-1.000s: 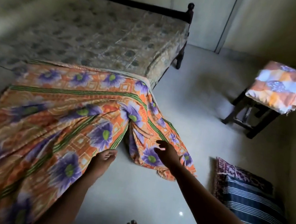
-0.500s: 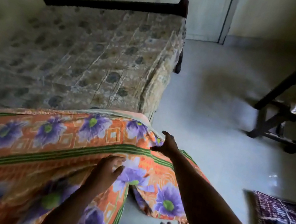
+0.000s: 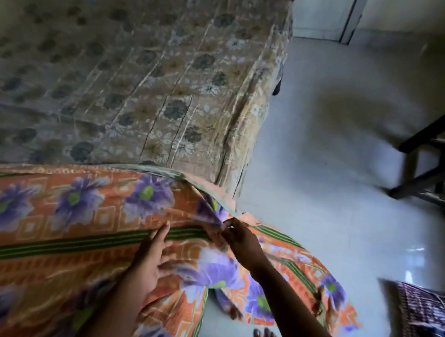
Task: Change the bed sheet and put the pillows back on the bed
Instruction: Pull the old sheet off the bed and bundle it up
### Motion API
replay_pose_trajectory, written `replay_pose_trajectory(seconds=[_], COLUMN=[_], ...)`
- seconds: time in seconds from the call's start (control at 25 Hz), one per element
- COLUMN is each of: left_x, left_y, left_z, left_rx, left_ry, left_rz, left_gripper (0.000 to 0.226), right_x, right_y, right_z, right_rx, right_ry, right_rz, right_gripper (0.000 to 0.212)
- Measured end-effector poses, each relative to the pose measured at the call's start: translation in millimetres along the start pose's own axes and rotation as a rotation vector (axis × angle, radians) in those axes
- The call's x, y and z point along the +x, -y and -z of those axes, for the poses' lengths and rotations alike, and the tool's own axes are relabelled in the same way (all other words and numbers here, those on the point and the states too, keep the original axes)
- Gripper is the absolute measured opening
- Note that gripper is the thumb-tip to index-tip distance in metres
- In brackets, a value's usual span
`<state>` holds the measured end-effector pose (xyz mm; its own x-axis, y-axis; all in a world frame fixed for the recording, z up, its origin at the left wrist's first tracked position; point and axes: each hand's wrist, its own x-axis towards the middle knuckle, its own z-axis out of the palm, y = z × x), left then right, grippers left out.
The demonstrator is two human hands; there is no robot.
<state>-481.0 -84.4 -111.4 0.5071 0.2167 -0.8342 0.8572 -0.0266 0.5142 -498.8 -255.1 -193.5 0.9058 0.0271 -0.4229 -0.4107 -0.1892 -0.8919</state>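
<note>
My right hand (image 3: 236, 237) pinches a fold of the orange sheet (image 3: 61, 218) at the bed's side edge. My left hand (image 3: 152, 256) lies flat on it just beside, fingers straight. I judge the job early: the sheet covers only the near end of the mattress (image 3: 144, 68), and the pillows (image 3: 428, 335) lie on the floor.
</note>
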Motion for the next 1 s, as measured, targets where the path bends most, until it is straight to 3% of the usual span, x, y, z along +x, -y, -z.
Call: replay_pose_trajectory(seconds=[0.08, 0.16, 0.28, 0.36, 0.44, 0.52, 0.6, 0.72, 0.8, 0.92, 1.0], left_x=[-12.4, -26.1, -50.3, -83.3, -125.5, -158.1, -194.4, -241.0, -260.3, -282.2, -296.1], left_y=[-1.4, 4.8, 29.2, 50.2, 75.6, 107.0, 144.2, 191.8, 226.5, 285.3, 336.3], left_z=[12.9, 32.9, 70.7, 105.1, 140.0, 173.4, 207.8, 242.5, 266.9, 295.7, 301.3], left_rx=[-0.122, -0.154, -0.302, -0.439, -0.563, -0.589, -0.587, -0.664, -0.709, -0.782, -0.701], left_ry=[0.04, 0.061, -0.02, -0.026, 0.073, 0.184, 0.222, 0.237, 0.173, 0.036, -0.036], left_rz=[0.092, 0.126, -0.014, -0.101, -0.17, -0.163, -0.135, -0.11, -0.133, -0.14, -0.241], left_gripper=[0.04, 0.05, 0.015, 0.013, 0.02, 0.024, 0.027, 0.023, 0.021, 0.022, 0.024], right_x=[-53.9, -108.4, -173.2, -209.7, -242.4, -271.1, -303.0, -332.1, -353.8, -399.9, -440.5], right_y=[29.0, 52.8, 75.8, 85.1, 77.1, 53.3, 28.9, 12.5, 15.2, 15.2, 7.6], right_z=[-22.2, -49.5, -78.9, -94.6, -108.1, -122.4, -143.7, -176.3, -203.4, -226.8, -229.4], right_rx=[0.23, 0.308, 0.207, 0.012, -0.407, -0.786, -0.906, -0.842, -0.693, -0.059, 0.289], right_ry=[0.14, 0.246, 0.226, 0.128, 0.03, -0.037, -0.021, 0.031, -0.017, -0.194, -0.226], right_rz=[0.046, 0.041, 0.097, 0.051, -0.038, -0.051, 0.014, 0.035, -0.064, -0.232, -0.287], right_gripper=[0.019, 0.01, 0.019, 0.029, 0.017, 0.026, 0.03, 0.031, 0.029, 0.035, 0.012])
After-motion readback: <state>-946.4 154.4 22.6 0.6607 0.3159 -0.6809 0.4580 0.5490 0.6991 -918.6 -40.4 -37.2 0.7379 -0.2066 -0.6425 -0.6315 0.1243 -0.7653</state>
